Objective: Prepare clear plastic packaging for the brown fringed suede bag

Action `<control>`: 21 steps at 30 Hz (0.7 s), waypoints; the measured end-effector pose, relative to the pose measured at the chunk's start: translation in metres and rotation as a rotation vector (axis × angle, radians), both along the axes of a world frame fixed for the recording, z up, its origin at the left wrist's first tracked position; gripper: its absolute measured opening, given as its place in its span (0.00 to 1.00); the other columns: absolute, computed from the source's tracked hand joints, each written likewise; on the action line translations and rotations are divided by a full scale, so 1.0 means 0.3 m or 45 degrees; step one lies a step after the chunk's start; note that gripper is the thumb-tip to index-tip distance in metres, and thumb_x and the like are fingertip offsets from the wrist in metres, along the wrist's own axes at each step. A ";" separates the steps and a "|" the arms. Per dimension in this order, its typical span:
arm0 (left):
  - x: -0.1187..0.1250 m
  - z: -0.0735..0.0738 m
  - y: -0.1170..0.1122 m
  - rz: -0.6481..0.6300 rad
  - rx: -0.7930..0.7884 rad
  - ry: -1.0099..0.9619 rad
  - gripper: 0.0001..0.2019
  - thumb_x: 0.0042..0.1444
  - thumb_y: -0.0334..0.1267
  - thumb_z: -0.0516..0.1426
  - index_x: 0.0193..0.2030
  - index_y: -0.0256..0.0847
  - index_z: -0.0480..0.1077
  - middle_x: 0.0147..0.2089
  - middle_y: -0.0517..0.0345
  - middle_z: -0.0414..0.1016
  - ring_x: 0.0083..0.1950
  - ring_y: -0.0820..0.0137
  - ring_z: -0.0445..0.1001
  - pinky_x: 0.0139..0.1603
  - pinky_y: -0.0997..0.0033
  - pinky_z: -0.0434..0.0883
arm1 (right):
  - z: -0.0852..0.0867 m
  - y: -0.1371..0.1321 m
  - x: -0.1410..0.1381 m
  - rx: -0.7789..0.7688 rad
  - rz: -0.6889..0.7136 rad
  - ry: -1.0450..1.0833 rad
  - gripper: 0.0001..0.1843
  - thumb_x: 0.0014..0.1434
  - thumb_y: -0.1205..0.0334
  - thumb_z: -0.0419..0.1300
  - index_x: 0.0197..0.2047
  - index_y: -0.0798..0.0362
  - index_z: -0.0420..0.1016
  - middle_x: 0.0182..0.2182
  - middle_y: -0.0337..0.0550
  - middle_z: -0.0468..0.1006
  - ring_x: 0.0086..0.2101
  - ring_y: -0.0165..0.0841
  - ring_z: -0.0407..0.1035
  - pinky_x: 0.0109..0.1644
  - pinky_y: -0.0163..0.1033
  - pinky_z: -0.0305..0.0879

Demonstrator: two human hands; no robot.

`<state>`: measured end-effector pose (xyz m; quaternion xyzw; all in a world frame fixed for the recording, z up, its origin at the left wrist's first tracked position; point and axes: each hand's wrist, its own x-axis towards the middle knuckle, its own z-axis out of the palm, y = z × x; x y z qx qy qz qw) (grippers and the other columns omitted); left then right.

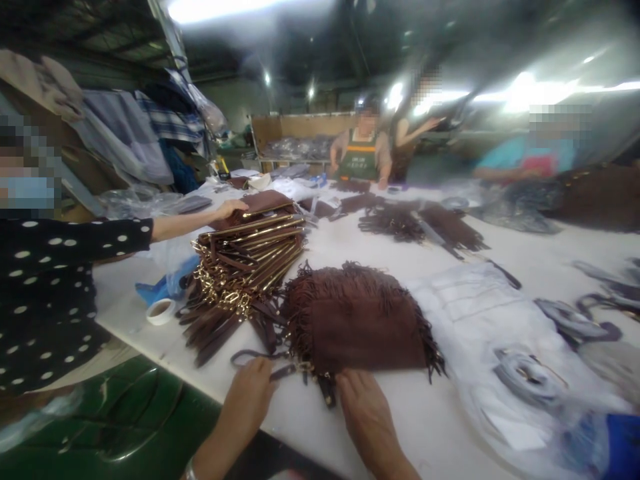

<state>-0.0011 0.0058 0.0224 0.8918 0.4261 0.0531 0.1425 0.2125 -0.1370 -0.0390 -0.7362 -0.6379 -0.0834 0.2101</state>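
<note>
A dark brown fringed bag (pixel 370 333) lies flat on the white table right in front of me. Fringe hangs around its top and sides, and small gold metal parts show near its lower left corner. My left hand (pixel 254 390) is closed on a brown strap (pixel 284 372) that runs toward that corner. At the bag's near edge, my right hand (pixel 363 400) is closed with its fingertips on the edge. A short strap end (pixel 327 392) hangs down between my hands.
Left of the bag is a pile of brown bags with gold zippers and clasps (pixel 245 260), touched by a co-worker's hand (pixel 233 210). A tape roll (pixel 161 311) sits near the table's edge. Clear plastic with grey straps (pixel 530 377) covers the right side. Other people stand across the table.
</note>
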 end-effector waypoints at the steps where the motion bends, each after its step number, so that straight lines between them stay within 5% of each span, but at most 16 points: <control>1: 0.019 -0.027 -0.014 -0.027 0.011 -0.094 0.13 0.61 0.36 0.51 0.51 0.40 0.69 0.50 0.49 0.74 0.55 0.60 0.70 0.56 0.60 0.66 | -0.010 0.001 -0.013 -0.024 -0.031 0.021 0.16 0.59 0.74 0.57 0.50 0.55 0.71 0.44 0.49 0.74 0.43 0.42 0.66 0.49 0.46 0.62; 6: 0.172 -0.132 -0.061 -0.048 -0.080 -0.374 0.20 0.63 0.51 0.47 0.52 0.40 0.65 0.51 0.48 0.72 0.54 0.59 0.71 0.57 0.57 0.67 | 0.005 0.031 -0.059 -0.153 -0.197 0.109 0.02 0.57 0.68 0.60 0.34 0.52 0.73 0.34 0.46 0.75 0.37 0.42 0.68 0.40 0.48 0.66; 9: 0.258 -0.182 -0.039 0.038 -0.086 -0.330 0.24 0.59 0.58 0.47 0.48 0.38 0.64 0.48 0.46 0.72 0.51 0.55 0.72 0.52 0.54 0.69 | 0.014 0.067 -0.131 -0.238 -0.258 0.074 0.08 0.56 0.63 0.63 0.40 0.53 0.74 0.34 0.45 0.77 0.35 0.42 0.72 0.37 0.46 0.69; 14: 0.314 -0.211 0.016 -0.193 0.239 -0.134 0.22 0.62 0.52 0.40 0.43 0.36 0.64 0.43 0.44 0.71 0.46 0.53 0.72 0.48 0.55 0.68 | -0.030 0.098 -0.268 -0.667 -0.340 0.293 0.07 0.58 0.60 0.60 0.39 0.53 0.74 0.31 0.44 0.80 0.25 0.41 0.75 0.24 0.41 0.68; 18: 0.316 -0.204 0.043 -0.255 0.394 -0.107 0.23 0.63 0.51 0.37 0.42 0.35 0.64 0.41 0.43 0.70 0.46 0.51 0.71 0.48 0.54 0.67 | -0.056 -0.023 -0.203 -0.585 -0.101 0.307 0.10 0.56 0.52 0.62 0.32 0.49 0.73 0.28 0.39 0.80 0.24 0.37 0.74 0.23 0.36 0.64; 21: 0.317 -0.220 0.062 -0.182 0.328 -0.174 0.25 0.61 0.55 0.38 0.45 0.35 0.62 0.44 0.43 0.70 0.46 0.52 0.72 0.49 0.55 0.68 | -0.044 -0.212 -0.041 -0.383 -0.348 0.263 0.03 0.57 0.61 0.60 0.32 0.50 0.71 0.29 0.38 0.78 0.27 0.33 0.74 0.27 0.33 0.63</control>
